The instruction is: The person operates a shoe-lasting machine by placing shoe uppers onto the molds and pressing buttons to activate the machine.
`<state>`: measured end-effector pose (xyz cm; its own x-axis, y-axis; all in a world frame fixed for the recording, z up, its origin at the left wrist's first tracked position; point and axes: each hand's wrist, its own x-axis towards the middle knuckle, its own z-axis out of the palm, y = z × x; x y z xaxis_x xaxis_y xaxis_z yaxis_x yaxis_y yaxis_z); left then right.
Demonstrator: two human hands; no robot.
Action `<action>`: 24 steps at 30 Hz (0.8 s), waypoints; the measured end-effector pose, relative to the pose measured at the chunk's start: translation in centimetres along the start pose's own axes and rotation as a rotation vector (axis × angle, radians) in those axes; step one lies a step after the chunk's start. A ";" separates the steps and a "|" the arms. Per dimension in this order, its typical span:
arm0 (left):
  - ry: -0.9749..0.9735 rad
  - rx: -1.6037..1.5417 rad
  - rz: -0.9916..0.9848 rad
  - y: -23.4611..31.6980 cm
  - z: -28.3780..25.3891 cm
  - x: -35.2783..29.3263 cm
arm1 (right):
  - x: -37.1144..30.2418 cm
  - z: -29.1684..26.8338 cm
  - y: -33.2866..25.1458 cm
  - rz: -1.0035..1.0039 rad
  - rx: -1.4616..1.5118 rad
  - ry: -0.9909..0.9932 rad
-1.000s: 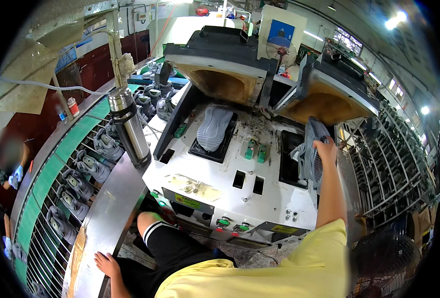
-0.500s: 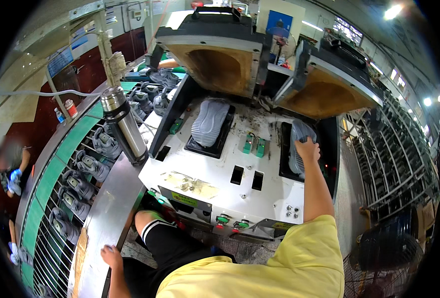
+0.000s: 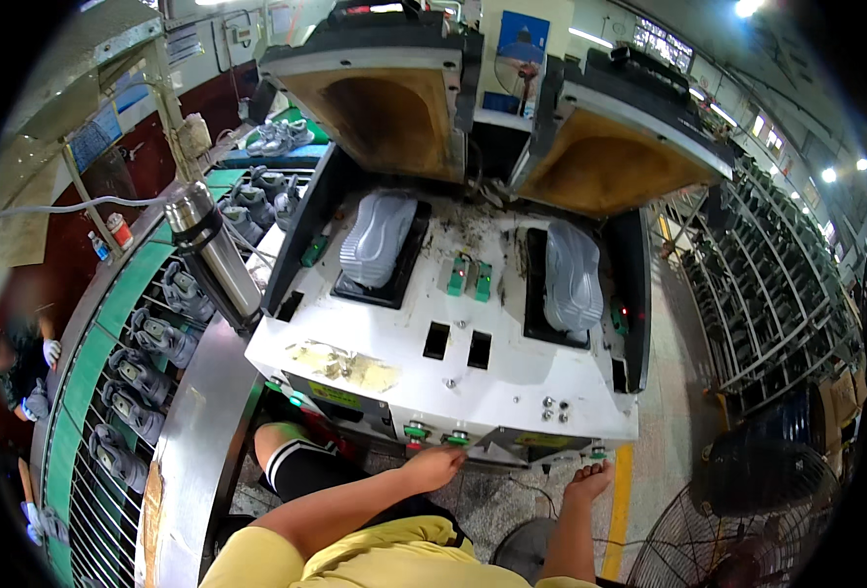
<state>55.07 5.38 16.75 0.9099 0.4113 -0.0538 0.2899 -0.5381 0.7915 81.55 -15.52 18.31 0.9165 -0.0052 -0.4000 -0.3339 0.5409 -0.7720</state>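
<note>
My left hand (image 3: 434, 468) reaches across to the front panel of the white machine (image 3: 375, 333), its fingers mostly closed and their tips beside a green push button (image 3: 456, 438). Farther right, my right hand (image 3: 588, 479) is held with curled fingers just below another green button (image 3: 598, 453). Neither hand shows an object in it; whether the buttons are pressed I cannot make out. On the machine top, one grey shoe sole (image 3: 379, 238) rests on the left black pad and another grey sole (image 3: 572, 276) on the right pad. Two hinged lids (image 3: 365, 73) (image 3: 625, 108) stand raised above them.
Grey shoes (image 3: 164, 338) line a roller conveyor at the left, beside a metal ledge (image 3: 193, 421). A steel flask (image 3: 213, 255) stands by the machine's left corner. At right are a shoe rack (image 3: 762, 284) and a caged fan (image 3: 737, 529). Another person's gloved hand (image 3: 37, 402) shows far left.
My right hand has left the right sole and come down to the front panel. My left hand has moved from the metal ledge to the buttons. The view has shifted slightly.
</note>
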 end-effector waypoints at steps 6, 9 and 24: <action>-0.103 -0.007 -0.114 0.4 -4.2 -0.3 | 0.4 -3.7 4.2 -0.061 -0.466 -0.208; 0.223 -0.135 -0.252 -4.5 -6.6 -6.5 | -11.6 -2.3 9.3 0.001 -1.402 -1.137; 1.812 -0.124 -1.023 -15.8 -9.4 -51.0 | -22.7 47.4 21.2 -1.285 -1.215 -1.121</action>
<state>1.28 -0.21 12.72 -0.7999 0.5970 0.0616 0.2994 0.3080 0.9030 64.09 35.94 34.40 0.2470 0.8035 0.5416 0.9353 -0.0516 -0.3500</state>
